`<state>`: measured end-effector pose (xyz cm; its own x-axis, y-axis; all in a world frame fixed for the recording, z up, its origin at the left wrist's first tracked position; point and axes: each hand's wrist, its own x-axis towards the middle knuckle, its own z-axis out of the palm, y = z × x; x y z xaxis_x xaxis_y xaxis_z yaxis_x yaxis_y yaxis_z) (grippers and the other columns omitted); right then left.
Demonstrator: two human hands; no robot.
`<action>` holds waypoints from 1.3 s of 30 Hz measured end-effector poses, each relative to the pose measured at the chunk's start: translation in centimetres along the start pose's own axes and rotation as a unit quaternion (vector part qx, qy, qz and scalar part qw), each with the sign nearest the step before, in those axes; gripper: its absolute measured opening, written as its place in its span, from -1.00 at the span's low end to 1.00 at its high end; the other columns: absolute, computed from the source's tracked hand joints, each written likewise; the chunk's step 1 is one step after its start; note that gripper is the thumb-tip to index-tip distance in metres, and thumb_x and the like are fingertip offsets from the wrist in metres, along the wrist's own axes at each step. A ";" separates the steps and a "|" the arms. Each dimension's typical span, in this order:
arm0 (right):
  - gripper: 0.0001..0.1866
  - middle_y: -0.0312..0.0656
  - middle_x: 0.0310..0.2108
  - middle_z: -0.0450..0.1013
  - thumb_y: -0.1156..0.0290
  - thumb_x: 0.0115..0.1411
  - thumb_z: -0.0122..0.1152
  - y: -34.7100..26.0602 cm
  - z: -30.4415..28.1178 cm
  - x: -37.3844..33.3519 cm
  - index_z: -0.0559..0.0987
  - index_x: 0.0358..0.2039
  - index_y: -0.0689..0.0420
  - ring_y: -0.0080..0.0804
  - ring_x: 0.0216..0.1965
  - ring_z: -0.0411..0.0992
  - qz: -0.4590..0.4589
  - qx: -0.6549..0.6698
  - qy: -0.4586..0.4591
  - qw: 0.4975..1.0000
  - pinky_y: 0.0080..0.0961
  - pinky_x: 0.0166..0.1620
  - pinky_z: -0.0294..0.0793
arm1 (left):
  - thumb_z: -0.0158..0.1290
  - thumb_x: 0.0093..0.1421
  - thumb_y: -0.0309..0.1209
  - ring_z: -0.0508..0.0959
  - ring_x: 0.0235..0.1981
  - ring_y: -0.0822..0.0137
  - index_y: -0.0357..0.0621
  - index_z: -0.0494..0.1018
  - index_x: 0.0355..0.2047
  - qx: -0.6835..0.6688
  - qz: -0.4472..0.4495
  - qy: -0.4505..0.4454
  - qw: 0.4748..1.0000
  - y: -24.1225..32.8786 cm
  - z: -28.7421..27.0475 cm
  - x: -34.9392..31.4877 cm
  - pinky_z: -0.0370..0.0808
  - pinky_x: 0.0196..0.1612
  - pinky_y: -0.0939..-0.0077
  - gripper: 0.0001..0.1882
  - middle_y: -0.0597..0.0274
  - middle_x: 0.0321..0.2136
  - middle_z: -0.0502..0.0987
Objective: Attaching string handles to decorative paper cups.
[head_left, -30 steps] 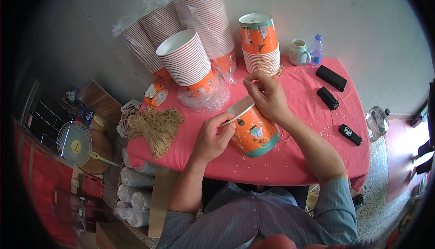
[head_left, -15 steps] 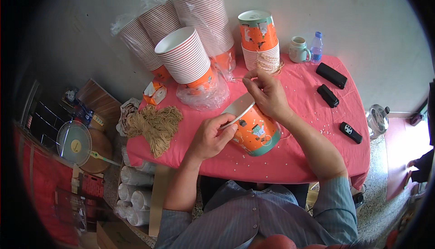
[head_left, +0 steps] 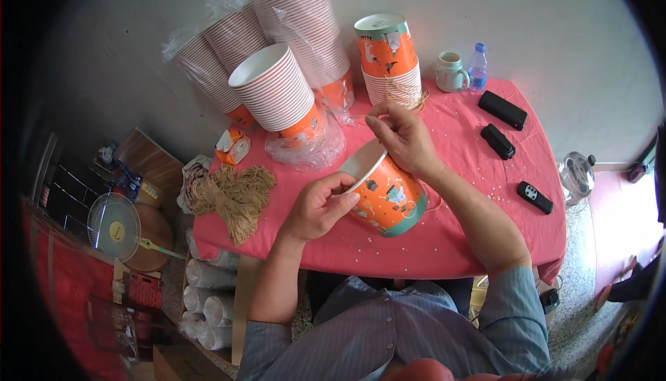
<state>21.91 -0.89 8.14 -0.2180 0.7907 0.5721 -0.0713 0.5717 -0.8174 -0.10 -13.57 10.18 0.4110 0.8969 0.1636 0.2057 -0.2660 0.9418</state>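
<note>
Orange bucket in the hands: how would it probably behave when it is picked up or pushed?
The orange bucket is probably light for its size: its open mouth shows a thin wall. It seems fairly stiff, since its rim looks uncrumpled in the left hand. Laid on its side, it might roll, because its wall is round.

Held tub: looks like paperboard, smooth printed wall, slight sheen. Front tub stack: same smooth board, crinkly, glossy clear plastic film at its base. Surface: covered in matt pink cloth. Cord bundle: rough, matt, fibrous. Thin cord: too fine to call. Mug: glazed-ceramic look, smooth. Bottle: clear shiny plastic. Black case and remote: dark hard plastic by the look. Shirt: matt woven cloth. Wall: smooth matt paint. Box: brown cardboard, matt.
</note>
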 end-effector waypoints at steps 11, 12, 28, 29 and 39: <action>-0.85 -0.43 -0.56 0.42 0.37 0.52 0.30 -0.4 -0.4 -0.2 0.60 -0.07 0.19 -0.76 -0.51 0.29 0.007 -0.030 -0.011 0.999 -0.56 -0.43 0.28 | 0.22 0.47 -0.43 0.53 -0.21 0.62 -0.20 0.49 -0.09 -0.085 -0.011 0.036 0.996 -0.6 0.4 0.1 0.52 -0.08 0.61 -0.85 0.41 -0.26 0.57; -0.85 -0.43 -0.57 0.41 0.37 0.52 0.31 -0.5 -0.4 -0.1 0.60 -0.07 0.19 -0.76 -0.52 0.27 0.012 -0.031 -0.009 0.999 -0.56 -0.44 0.26 | 0.22 0.47 -0.44 0.56 -0.20 0.61 -0.22 0.51 -0.09 -0.086 -0.021 0.052 0.995 -0.5 0.5 0.0 0.53 -0.08 0.60 -0.85 0.38 -0.25 0.59; -0.93 -0.02 -0.27 0.65 0.60 0.29 0.34 -2.6 2.8 -2.8 0.64 -0.22 0.25 -0.17 -0.26 0.68 -0.117 -0.078 -0.021 0.990 -0.33 -0.13 0.66 | 0.26 0.48 -0.46 0.66 -0.30 0.59 -0.28 0.55 -0.14 0.062 0.049 0.290 0.954 -4.9 -1.0 1.0 0.57 -0.22 0.60 -0.86 0.30 -0.33 0.70; -0.93 -0.02 -0.27 0.65 0.60 0.29 0.34 -2.6 3.0 -3.1 0.64 -0.22 0.25 -0.17 -0.26 0.68 -0.117 -0.079 -0.022 0.990 -0.33 -0.13 0.66 | 0.27 0.48 -0.46 0.66 -0.30 0.58 -0.27 0.54 -0.15 0.079 0.040 0.302 0.949 -5.3 -1.1 0.9 0.57 -0.23 0.61 -0.85 0.29 -0.33 0.71; -0.85 -0.01 -0.22 0.65 0.61 0.18 0.40 -1.9 3.6 -3.1 0.64 -0.23 0.25 0.01 -0.18 0.67 -0.175 -0.165 -0.041 0.970 -0.19 -0.10 0.68 | 0.28 0.48 -0.40 0.67 -0.26 0.56 -0.24 0.50 -0.17 0.025 0.039 0.308 0.950 -5.6 -0.6 1.0 0.57 -0.17 0.63 -0.80 0.30 -0.30 0.68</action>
<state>19.23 -5.24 7.70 -0.3134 0.5237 0.7922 0.1581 0.8513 -0.5002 -1.35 -10.96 5.29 -0.1677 0.9062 0.3881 0.2447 -0.3431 0.9069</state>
